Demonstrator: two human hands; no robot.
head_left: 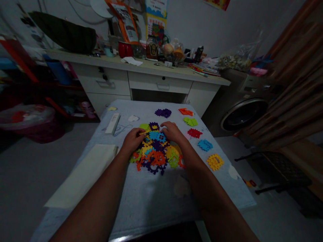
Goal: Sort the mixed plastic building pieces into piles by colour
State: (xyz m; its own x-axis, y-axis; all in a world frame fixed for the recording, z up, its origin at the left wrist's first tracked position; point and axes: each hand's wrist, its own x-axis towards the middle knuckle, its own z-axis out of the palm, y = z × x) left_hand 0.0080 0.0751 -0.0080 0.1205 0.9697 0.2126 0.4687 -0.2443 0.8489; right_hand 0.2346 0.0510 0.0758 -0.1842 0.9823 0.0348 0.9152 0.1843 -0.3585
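A mixed pile of gear-edged plastic building pieces (156, 158) in orange, purple, yellow, green and blue lies mid-table. My left hand (133, 140) is at its left edge, thumb and fingers closed on a thin yellow plastic piece (144, 132). Over the right upper side of the pile is my right hand (172, 131), its fingers bent and apart from the thumb, near a blue window-like piece (161, 136). Its fingertips are partly hidden. A purple square piece (154, 126) sits at the pile's far edge, between the two hands.
Sorted clusters run along the table's right side: orange (185, 111), green (190, 121), red (194, 133), blue (205, 145) and yellow (215, 162). A purple cluster (163, 113) lies farther back. At left are a white power strip (112, 123) and a folded cream sheet (83, 174).
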